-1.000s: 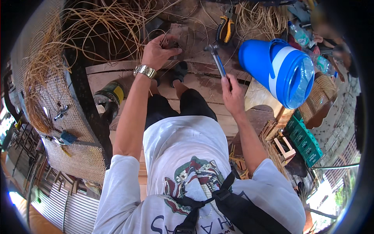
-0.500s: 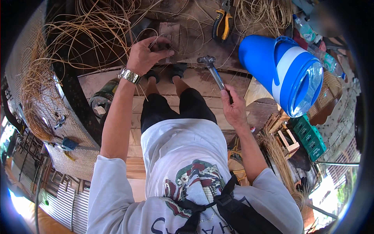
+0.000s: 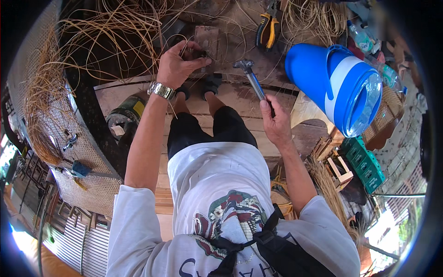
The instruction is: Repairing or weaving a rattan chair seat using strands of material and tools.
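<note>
My right hand (image 3: pixel 275 121) grips the handle of a hammer (image 3: pixel 249 76), whose metal head is raised just right of my left hand. My left hand (image 3: pixel 177 65), with a metal watch on its wrist, pinches a small dark piece (image 3: pixel 201 54) against a flat grey plate (image 3: pixel 206 38) on the wooden floor. My feet in dark sandals (image 3: pixel 211 85) rest just below that plate. Loose rattan strands (image 3: pixel 115 32) fan out around the left hand.
A large blue and white water jug (image 3: pixel 339 85) lies on its side at the right. Yellow-handled pliers (image 3: pixel 266 27) lie above the hammer. A woven cane panel (image 3: pixel 55 120) stands at the left, a tape roll (image 3: pixel 121 115) beside it. A green crate (image 3: pixel 364 164) sits at lower right.
The hammer has swung from leaning left to standing more upright, its head nearer the left hand. The left hand has closed its fingers more tightly on the small piece.
</note>
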The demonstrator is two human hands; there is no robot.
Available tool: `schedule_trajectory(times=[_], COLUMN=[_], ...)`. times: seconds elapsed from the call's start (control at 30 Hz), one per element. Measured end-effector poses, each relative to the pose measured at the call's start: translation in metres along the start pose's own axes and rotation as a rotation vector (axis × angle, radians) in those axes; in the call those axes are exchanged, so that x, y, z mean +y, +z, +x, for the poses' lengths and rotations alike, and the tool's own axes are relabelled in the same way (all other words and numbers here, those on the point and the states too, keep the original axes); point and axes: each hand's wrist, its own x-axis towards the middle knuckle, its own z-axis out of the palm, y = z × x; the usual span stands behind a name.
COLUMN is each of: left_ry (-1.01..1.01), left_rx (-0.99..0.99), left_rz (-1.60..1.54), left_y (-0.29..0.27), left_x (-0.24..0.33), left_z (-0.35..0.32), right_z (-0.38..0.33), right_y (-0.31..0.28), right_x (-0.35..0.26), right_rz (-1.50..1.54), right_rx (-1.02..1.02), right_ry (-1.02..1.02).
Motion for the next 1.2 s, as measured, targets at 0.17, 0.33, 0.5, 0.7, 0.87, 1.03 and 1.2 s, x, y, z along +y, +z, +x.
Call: schedule_trajectory(times=[0.17,0.33,0.5,0.7,0.87,1.03,1.2], left_ry=[-0.061,0.012,-0.057,-0.121,-0.182,-0.21,-0.225], left_rx=[-0.048,-0.005,0.109,0.094,0.07,0.062,0.043], left_rz=[0.039,0.056,0.195,0.065,-0.061,-0.075,-0.129], left_y=[0.0,0.001,0.001,0.003,0.002,0.002,0.003], left_x=[0.004,0.005,0.006,0.005,0.007,0.012,0.014], left_z=[0.001,-0.001,-0.005,-0.007,-0.006,-0.007,-0.006], right_z=[0.0,-0.001,0.007,0.026,0.034,0.041,0.043], right_y=[0.007,0.008,0.017,0.026,0.031,0.037,0.036], right_x=[-0.005,-0.022,-0.01,-0.009,-0.005,-0.004,-0.002], right_rz=[0.022,0.057,0.193,0.241,0.232,0.246,0.223], right_rx=[0.008,-0.006,-0.021,0.068,0.074,0.084,0.077], right_ry=[-0.023,0.025,0.071,0.17,0.23,0.215,0.27])
